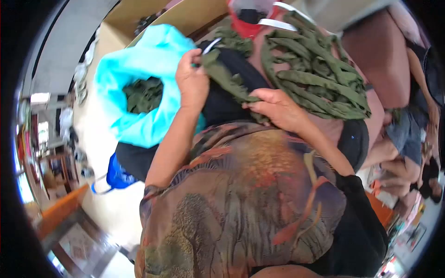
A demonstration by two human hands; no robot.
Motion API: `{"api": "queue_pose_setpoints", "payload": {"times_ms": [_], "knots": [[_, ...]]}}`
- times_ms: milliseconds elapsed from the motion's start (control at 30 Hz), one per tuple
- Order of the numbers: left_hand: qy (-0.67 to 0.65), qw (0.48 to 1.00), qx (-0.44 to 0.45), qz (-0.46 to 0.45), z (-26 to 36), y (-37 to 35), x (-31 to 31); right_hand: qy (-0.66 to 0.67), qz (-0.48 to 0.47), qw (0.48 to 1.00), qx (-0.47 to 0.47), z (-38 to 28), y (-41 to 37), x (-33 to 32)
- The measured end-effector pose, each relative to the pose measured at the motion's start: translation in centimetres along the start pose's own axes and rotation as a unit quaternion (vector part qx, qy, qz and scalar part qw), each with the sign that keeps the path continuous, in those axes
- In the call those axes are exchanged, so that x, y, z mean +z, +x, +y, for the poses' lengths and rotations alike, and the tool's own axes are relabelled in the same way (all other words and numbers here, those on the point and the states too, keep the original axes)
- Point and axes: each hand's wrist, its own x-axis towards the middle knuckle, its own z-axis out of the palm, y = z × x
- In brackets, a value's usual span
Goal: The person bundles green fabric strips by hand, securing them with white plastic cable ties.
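A narrow strip of olive-green fabric stretches between my two hands above my lap. My left hand pinches its upper end, close to a small white band. Lower down and to the right, my right hand grips the other part with thumb and fingers. Beside my left forearm stands a bright turquoise bag, its mouth rolled open, with dark green cloth inside. A loose heap of long green fabric strips lies to the right of my right hand, on a brownish-pink surface.
Behind my hands stands a red bucket with something dark in it. Cardboard boxes rise at the upper left. A blue bag rests on the floor below the turquoise one. Other people sit at the right.
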Motion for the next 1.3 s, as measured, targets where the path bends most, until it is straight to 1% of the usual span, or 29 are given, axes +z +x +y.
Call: {"api": "queue_pose_setpoints", "payload": {"times_ms": [33,67,100,167,200,300,433,500,633,733,833,867,933,967,1000,1033,1100,1133,1167,1200,1233,1300], "knots": [[0.097,0.994,0.027,0.034,-0.5,0.1,-0.2,-0.023,0.005,1.0,-0.009,-0.4,0.0,0.1],[-0.011,0.987,-0.156,-0.047,0.7,0.1,-1.2,-0.047,0.015,0.999,-0.021,-0.7,0.1,0.1],[-0.125,0.928,-0.327,-0.127,2.0,0.2,-2.1,-0.06,0.008,0.997,-0.039,-0.5,0.4,0.2],[-0.221,0.87,-0.378,-0.225,1.6,-0.5,-2.9,-0.085,0.007,0.994,-0.072,0.1,0.7,0.3],[-0.269,0.852,-0.398,-0.21,2.7,-1.2,-3.0,-0.067,-0.001,0.995,-0.077,-0.2,0.6,0.7],[-0.355,0.814,-0.405,-0.216,4.5,-1.9,-2.7,-0.089,0.017,0.994,-0.054,-0.8,0.4,1.2],[-0.3,0.867,-0.324,-0.23,3.8,-2.3,-1.8,-0.109,0.053,0.989,-0.079,-0.6,0.5,1.7],[-0.3,0.875,-0.321,-0.204,3.9,-2.6,-1.2,-0.113,0.075,0.985,-0.106,-0.2,0.5,2.0],[-0.256,0.903,-0.302,-0.166,4.2,-3.4,0.0,-0.124,0.121,0.98,-0.093,-0.1,0.3,2.3],[-0.237,0.915,-0.281,-0.169,4.2,-3.8,0.5,-0.168,0.17,0.956,-0.169,0.7,0.6,2.4],[-0.231,0.914,-0.253,-0.217,4.7,-4.7,0.9,-0.075,0.179,0.975,-0.105,-1.1,0.0,2.8],[-0.254,0.898,-0.264,-0.243,5.2,-4.7,0.9,-0.053,0.181,0.976,-0.105,-1.1,0.0,2.9],[-0.245,0.902,-0.218,-0.28,5.1,-4.6,0.6,-0.011,0.185,0.977,-0.105,-0.9,0.1,2.8],[-0.241,0.904,-0.194,-0.296,4.9,-4.4,0.2,-0.006,0.168,0.981,-0.097,-0.8,0.1,2.5],[-0.214,0.909,-0.132,-0.331,4.2,-4.3,-0.1,-0.001,0.149,0.985,-0.086,-0.6,0.0,2.2],[-0.163,0.927,-0.098,-0.323,3.7,-4.4,-0.4,0.004,0.13,0.989,-0.077,-0.4,0.1,2.1],[-0.06,0.949,-0.02,-0.31,3.6,-4.2,-0.9,-0.053,0.117,0.987,-0.096,-0.2,0.5,1.9],[-0.163,0.94,-0.124,-0.273,4.1,-4.1,-0.8,-0.082,0.12,0.984,-0.103,-0.1,0.4,1.5],[-0.262,0.906,-0.23,-0.238,4.9,-4.2,-0.4,-0.117,0.133,0.973,-0.152,0.2,0.3,1.4],[-0.296,0.894,-0.246,-0.23,4.3,-4.2,-0.3,-0.155,0.148,0.957,-0.197,0.7,0.5,1.4],[-0.321,0.871,-0.297,-0.224,4.0,-4.0,-0.3,-0.198,0.163,0.936,-0.24,0.9,0.6,1.3],[-0.408,0.819,-0.348,-0.206,5.6,-3.7,-0.1,-0.152,0.152,0.966,-0.146,0.6,0.2,1.5]]}}
